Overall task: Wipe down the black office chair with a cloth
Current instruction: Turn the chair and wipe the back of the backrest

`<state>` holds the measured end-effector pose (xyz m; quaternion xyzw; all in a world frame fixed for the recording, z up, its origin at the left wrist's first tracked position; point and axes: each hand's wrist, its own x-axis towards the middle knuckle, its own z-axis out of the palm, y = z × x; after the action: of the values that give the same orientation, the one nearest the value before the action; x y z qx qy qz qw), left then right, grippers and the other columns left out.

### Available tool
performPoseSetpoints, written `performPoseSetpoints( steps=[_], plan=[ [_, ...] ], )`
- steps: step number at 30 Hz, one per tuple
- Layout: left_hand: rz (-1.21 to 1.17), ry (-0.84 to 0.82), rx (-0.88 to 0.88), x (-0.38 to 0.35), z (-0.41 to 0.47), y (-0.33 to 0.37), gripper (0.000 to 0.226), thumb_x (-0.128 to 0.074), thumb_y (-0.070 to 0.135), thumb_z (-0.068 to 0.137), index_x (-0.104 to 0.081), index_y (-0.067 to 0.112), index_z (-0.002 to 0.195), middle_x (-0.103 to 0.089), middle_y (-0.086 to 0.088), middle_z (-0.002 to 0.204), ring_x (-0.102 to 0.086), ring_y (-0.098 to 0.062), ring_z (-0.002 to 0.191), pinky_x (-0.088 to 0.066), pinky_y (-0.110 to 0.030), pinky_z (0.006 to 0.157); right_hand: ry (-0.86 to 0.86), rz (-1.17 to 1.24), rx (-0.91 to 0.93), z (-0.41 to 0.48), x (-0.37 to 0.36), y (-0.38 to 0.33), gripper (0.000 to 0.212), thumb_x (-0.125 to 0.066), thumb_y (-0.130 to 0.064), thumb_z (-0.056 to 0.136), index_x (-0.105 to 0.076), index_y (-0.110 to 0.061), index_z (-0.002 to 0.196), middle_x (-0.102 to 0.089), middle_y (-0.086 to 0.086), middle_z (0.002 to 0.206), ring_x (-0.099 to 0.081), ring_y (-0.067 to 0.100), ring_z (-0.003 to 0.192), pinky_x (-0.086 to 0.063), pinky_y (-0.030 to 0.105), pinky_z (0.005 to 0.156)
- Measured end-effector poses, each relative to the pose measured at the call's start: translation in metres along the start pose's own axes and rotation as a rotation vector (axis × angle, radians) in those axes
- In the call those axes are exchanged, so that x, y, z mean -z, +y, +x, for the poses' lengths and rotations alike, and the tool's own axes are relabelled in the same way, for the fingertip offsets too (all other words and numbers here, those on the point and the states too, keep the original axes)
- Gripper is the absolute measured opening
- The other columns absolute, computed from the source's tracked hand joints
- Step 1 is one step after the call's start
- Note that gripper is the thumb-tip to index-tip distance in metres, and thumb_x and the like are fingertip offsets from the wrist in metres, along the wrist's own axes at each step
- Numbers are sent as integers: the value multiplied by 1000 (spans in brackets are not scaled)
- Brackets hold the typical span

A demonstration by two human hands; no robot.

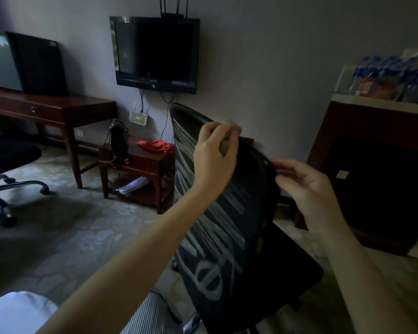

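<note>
The black office chair [217,242] stands in the middle, its mesh backrest with pale stripes turned towards me. My left hand [214,153] grips a small grey-beige cloth [229,138] and holds it against the top edge of the backrest. My right hand [311,191] is at the right upper edge of the backrest, fingers curled at the rim; whether they clasp it is unclear. The seat shows dark at the lower right of the backrest.
A low wooden side table [143,165] with a red cloth [155,145] and a black bag stands behind the chair. A wall television [155,51], a wooden desk [51,109], a second chair [10,165] at left, a dark cabinet [372,150] with bottles at right.
</note>
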<state>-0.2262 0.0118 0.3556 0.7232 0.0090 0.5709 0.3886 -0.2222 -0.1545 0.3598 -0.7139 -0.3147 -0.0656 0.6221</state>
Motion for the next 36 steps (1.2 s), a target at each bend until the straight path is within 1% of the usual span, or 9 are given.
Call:
performPoseSetpoints(
  steps=[6, 10, 16, 20, 23, 25, 27, 31, 36],
  plan=[
    [37, -57, -402, -11, -38, 13, 20, -55, 14, 90, -70, 4, 99, -59, -10, 109, -57, -19, 98, -47, -26, 86, -61, 256, -76, -3, 1, 9, 41, -47, 11, 87, -69, -20, 103, -72, 0, 101, -67, 14, 98, -52, 20, 79],
    [66, -10, -692, -24, -59, -5, 17, -65, 3, 84, -71, 1, 100, -51, -11, 114, -55, -25, 93, -48, -32, 86, -56, 355, -63, -5, 2, 14, 44, -41, 12, 88, -68, -20, 101, -72, -3, 100, -66, 12, 101, -51, 18, 80],
    [41, -33, -689, -27, -79, -15, 23, -66, 2, 85, -69, 2, 107, -47, -10, 117, -55, -27, 103, -45, -32, 97, -5, 196, 0, -13, 1, 15, 42, -42, 8, 90, -64, -24, 105, -69, -3, 106, -63, 12, 104, -51, 25, 91],
    [-46, -74, -446, -16, -95, -27, 27, -60, 11, 87, -52, 13, 113, -41, -5, 119, -49, -15, 112, -41, -20, 99, 36, -126, 165, -21, -6, 19, 36, -52, -12, 88, -55, -28, 120, -59, -12, 118, -55, 6, 113, -47, 36, 98],
    [-247, 124, 10, -10, -86, -25, 31, -57, 15, 86, -49, 23, 114, -47, 0, 116, -52, -10, 110, -44, -18, 93, 41, -235, 213, -23, -12, 25, 45, -58, -26, 87, -43, -37, 128, -51, -19, 122, -51, 4, 115, -44, 29, 98],
    [-318, 265, 197, -5, -66, -27, 32, -56, 15, 86, -47, 24, 115, -50, 0, 115, -54, -10, 107, -45, -19, 91, 41, -253, 212, -21, -17, 28, 48, -61, -23, 89, -38, -39, 128, -47, -25, 120, -49, 1, 114, -42, 25, 96],
    [-272, 326, 270, -2, -43, -40, 30, -55, 20, 86, -50, 17, 116, -52, -4, 114, -54, -14, 105, -45, -24, 93, 72, -256, 224, -17, -20, 30, 48, -61, -16, 89, -40, -36, 128, -46, -28, 119, -48, -3, 113, -42, 23, 95],
    [-223, 133, 326, -13, -16, -60, 25, -54, 23, 90, -53, 14, 114, -57, -9, 112, -55, -16, 103, -47, -35, 93, 114, -228, 247, -12, -22, 31, 46, -62, -8, 87, -45, -37, 120, -50, -28, 114, -52, 3, 112, -45, 26, 93],
    [-298, 92, 327, -25, -24, -56, 12, -47, 19, 94, -45, 20, 106, -53, -15, 109, -53, -18, 96, -44, -29, 85, 144, -197, 282, -10, -25, 32, 49, -64, -5, 85, -47, -41, 113, -52, -30, 110, -53, 1, 110, -46, 28, 93]
  ],
)
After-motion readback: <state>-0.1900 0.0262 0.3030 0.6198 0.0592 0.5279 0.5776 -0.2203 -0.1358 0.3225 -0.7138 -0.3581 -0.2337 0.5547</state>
